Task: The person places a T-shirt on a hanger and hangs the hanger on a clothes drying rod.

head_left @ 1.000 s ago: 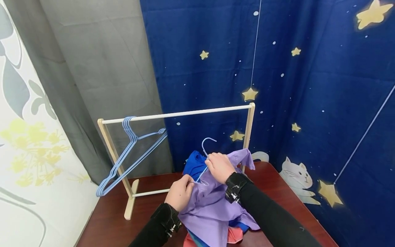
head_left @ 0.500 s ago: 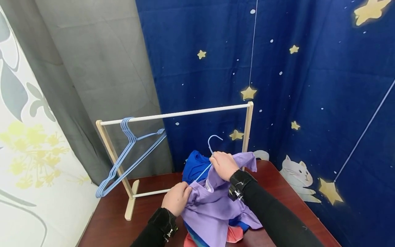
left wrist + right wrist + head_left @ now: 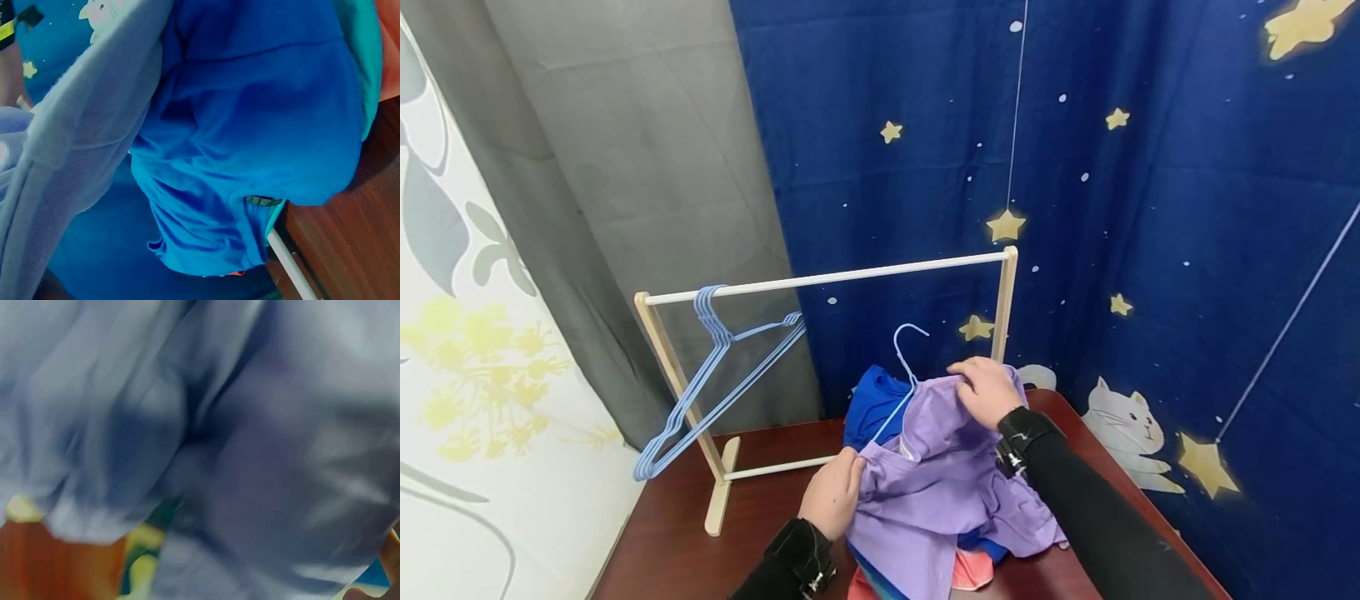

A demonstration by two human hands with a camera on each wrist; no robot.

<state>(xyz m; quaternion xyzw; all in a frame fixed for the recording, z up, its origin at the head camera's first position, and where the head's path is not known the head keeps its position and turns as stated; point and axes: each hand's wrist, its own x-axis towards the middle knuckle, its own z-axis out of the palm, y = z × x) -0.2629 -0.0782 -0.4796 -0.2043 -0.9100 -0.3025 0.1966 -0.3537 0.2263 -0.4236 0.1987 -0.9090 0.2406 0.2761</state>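
A purple shirt (image 3: 917, 492) hangs over a light blue hanger (image 3: 910, 367), whose hook sticks up above the collar. The hanger's left arm shows at the neck opening; the right arm is hidden under the cloth. My left hand (image 3: 835, 492) pinches the shirt near its left shoulder. Over the right shoulder, my right hand (image 3: 988, 392) holds the fabric, its fingers across the top edge. In the left wrist view, purple cloth (image 3: 94, 131) hangs beside a blue garment (image 3: 262, 119). Purple fabric (image 3: 262, 456) fills most of the right wrist view, with fingertips (image 3: 390, 562) at the edge.
Behind the hands stands a wooden rack (image 3: 850, 273) with several blue hangers (image 3: 715, 350) at its left end. Blue (image 3: 876, 404) and coral (image 3: 973, 569) garments lie under the shirt on the dark red table (image 3: 662, 542). Curtains hang behind.
My right hand has left the hanger's neck and moved right onto the shirt's shoulder. The shirt's right side now covers the hanger's right arm. My left hand has stayed near the left shoulder.
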